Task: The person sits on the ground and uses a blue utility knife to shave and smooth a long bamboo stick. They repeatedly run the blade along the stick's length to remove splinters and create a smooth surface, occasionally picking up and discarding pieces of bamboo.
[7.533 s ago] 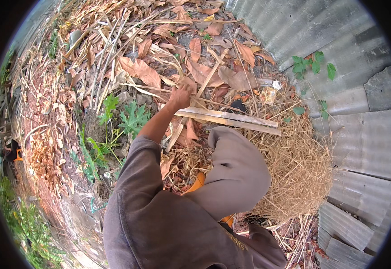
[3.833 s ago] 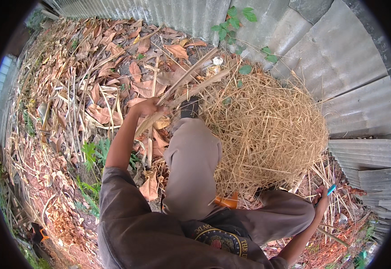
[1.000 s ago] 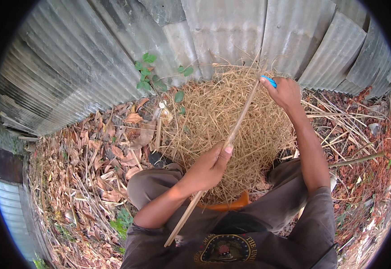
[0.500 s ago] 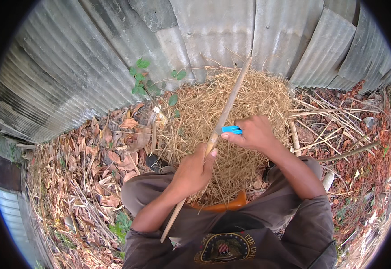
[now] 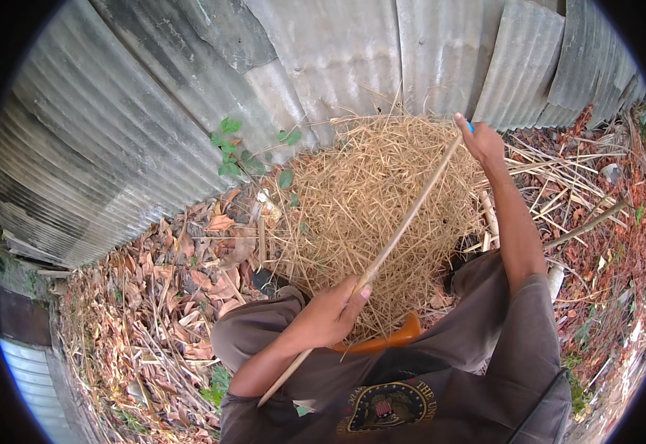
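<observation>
- One pale, slender stick (image 5: pixel 412 211) slants across the middle of the frame, from lower centre-left up toward the upper right.
- Left hand (image 5: pixel 330 314), at lower centre, is wrapped around the stick, thumb along it; the stick's lower end pokes out below the wrist.
- Right hand (image 5: pixel 486 144), at upper right, is curled around a small blue object (image 5: pixel 471 126), mostly hidden, beside the stick's upper end; whether they touch, I cannot tell.
- Behind the stick, a straw heap (image 5: pixel 382 200) fills the centre.
- Corrugated metal sheets (image 5: pixel 352 66) span the top; dry brown leaves (image 5: pixel 182 274) cover the left, and an orange object (image 5: pixel 386 340) shows at lower centre.
</observation>
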`<state>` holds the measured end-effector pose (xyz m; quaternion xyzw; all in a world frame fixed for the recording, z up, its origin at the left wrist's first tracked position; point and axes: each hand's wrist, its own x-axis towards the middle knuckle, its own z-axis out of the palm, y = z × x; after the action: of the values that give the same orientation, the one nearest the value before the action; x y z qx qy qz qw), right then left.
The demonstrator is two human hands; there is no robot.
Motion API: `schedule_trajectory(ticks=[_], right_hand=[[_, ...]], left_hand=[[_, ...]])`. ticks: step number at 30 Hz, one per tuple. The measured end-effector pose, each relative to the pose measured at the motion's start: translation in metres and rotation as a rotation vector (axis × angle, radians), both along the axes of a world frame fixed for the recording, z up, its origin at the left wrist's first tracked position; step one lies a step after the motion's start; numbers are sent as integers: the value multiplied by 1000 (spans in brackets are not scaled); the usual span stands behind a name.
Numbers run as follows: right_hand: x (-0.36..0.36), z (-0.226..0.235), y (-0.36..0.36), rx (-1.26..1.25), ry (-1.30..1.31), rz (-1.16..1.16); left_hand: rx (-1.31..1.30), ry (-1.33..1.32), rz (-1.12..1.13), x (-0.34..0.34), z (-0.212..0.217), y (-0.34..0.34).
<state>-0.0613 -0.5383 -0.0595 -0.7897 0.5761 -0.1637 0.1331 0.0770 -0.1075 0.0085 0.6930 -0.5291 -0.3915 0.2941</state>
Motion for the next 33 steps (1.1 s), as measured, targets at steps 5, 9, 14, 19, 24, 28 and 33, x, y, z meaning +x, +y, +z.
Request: schedule_trajectory(ticks=[5, 9, 14, 19, 24, 28, 33], right_hand=[[-37, 9, -18, 3, -251, -104], [16, 52, 82, 35, -174, 290], [45, 40, 191, -65, -54, 808], [61, 45, 213, -56, -60, 901], [68, 35, 199, -247, -90, 876], [79, 22, 169, -442, -167, 901], [90, 38, 125, -235, -63, 533]], left_hand=[[-6, 308, 154, 14, -18, 14], [16, 444, 279, 29, -18, 11], [-72, 359, 324, 22, -6, -1], [-176, 99, 289, 24, -15, -4], [-191, -161, 301, 19, -4, -11], [-208, -178, 303, 18, -1, -18], [-242, -182, 268, 14, -4, -20]])
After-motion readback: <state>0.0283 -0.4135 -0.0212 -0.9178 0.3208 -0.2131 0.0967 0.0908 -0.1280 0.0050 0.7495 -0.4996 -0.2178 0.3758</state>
